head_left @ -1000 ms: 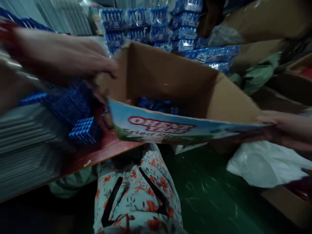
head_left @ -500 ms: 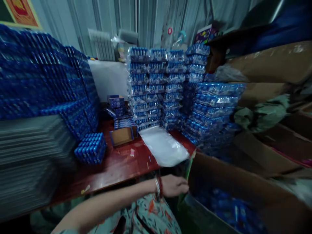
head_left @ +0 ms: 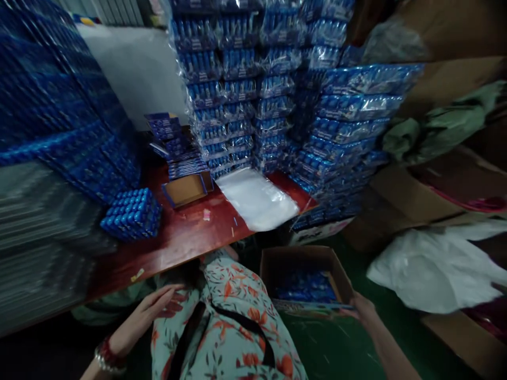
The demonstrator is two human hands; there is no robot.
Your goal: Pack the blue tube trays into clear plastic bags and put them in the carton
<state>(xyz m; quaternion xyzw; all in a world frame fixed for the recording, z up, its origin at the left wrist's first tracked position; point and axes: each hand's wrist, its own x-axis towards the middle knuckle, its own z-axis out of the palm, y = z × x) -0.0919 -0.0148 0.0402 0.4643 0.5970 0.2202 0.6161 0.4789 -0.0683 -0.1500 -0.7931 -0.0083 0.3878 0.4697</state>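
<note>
My right hand (head_left: pixel 361 309) grips the near right edge of an open cardboard box (head_left: pixel 301 254), fingers closed over its rim. Inside lie blue shiny pieces (head_left: pixel 307 286), too blurred to tell apart. My left hand (head_left: pixel 164 302), with a bracelet at its wrist, is held over my lap near the table edge. Its fingers are stretched out and nothing is in them. On the red table (head_left: pixel 186 232) stands a block of blue cylinders (head_left: pixel 132 214). To its right are a shallow open tray box (head_left: pixel 185 190) and a pile of clear plastic bags (head_left: pixel 257 199).
Tall stacks of film-wrapped blue packs (head_left: pixel 237 95) stand at the back of the table. Grey trays (head_left: pixel 47 227) are piled at left. On the right are large cartons (head_left: pixel 443 195) and a white plastic bag (head_left: pixel 428 274), with green floor (head_left: pixel 332 343) below.
The view has tilted down. My left hand has left the box's rim and moved left over my lap. The box now sits lower and farther off, with my right hand on its edge.
</note>
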